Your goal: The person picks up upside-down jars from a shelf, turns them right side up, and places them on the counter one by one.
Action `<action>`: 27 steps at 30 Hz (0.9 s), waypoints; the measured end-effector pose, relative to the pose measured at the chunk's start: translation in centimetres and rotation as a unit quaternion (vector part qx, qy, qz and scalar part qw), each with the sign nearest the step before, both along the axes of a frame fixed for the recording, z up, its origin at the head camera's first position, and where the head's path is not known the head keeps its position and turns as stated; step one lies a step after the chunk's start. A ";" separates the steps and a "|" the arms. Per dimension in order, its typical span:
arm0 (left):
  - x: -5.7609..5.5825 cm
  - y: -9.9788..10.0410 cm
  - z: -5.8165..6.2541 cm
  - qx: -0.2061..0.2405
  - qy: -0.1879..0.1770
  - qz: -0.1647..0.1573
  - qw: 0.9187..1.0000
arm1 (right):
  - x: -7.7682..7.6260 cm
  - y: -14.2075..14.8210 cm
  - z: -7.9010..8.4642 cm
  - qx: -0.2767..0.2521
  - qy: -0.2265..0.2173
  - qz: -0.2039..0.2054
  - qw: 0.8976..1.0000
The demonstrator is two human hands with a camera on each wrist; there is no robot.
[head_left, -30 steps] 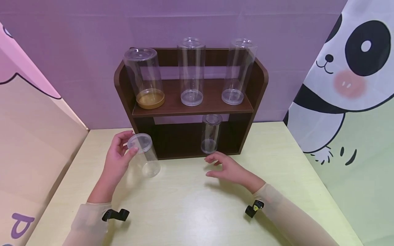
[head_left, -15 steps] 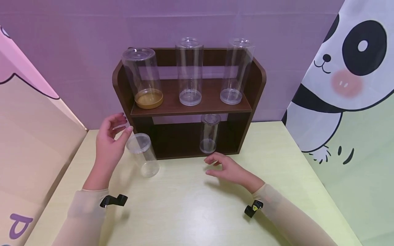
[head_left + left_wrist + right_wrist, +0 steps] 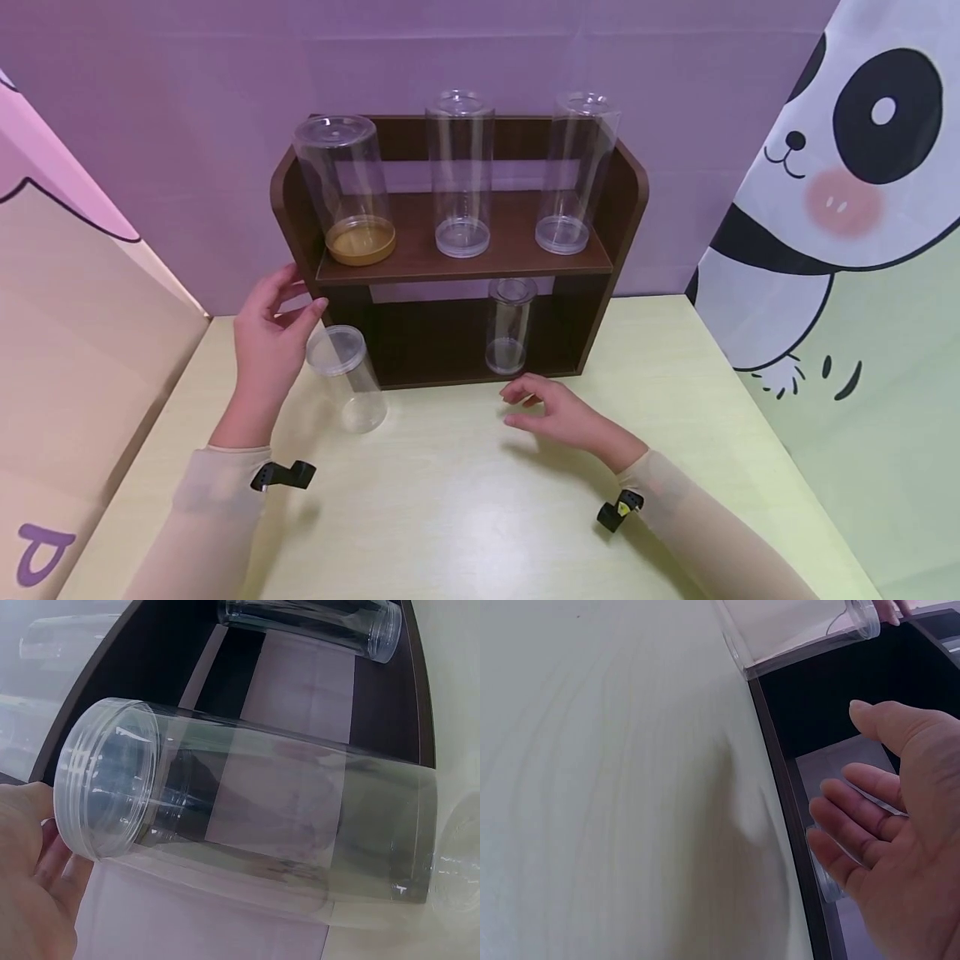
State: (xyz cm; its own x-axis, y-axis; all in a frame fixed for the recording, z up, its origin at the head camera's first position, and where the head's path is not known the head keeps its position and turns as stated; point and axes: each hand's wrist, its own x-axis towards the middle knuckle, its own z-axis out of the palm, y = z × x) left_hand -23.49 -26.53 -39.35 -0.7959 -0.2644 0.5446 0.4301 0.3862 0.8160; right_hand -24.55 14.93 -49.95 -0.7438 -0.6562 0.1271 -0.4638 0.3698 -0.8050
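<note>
In the head view, my left hand (image 3: pixel 272 342) is at the left side of a brown two-tier shelf (image 3: pixel 465 273). Its fingers lie along the outer face of the side panel, with the thumb by the front edge; whether they press on it cannot be seen. Just right of that hand, a clear lidded jar (image 3: pixel 363 383) stands on the table, not held. My right hand (image 3: pixel 558 412) has loosely bent fingers and holds nothing. It hovers before the lower tier, close to a small clear jar (image 3: pixel 510 325). The left wrist view shows the lidded jar (image 3: pixel 247 802) close up, hiding some fingertips.
On the upper tier stand a wide clear jar with a gold base (image 3: pixel 360 242), a tall clear jar (image 3: pixel 462 183) in the middle and another tall clear jar (image 3: pixel 573 183) at right. The pale table (image 3: pixel 450 500) extends in front. Purple cloth (image 3: pixel 187 167) hangs behind.
My left hand has let go of the lidded jar's top and moved back and up to the shelf's left side panel. The right hand is nearly still.
</note>
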 end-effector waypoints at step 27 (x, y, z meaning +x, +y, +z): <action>-0.2 0.0 -0.1 -0.022 -0.028 0.033 0.999 | -1.1 -1.2 -1.0 -0.074 0.034 -0.233 0.969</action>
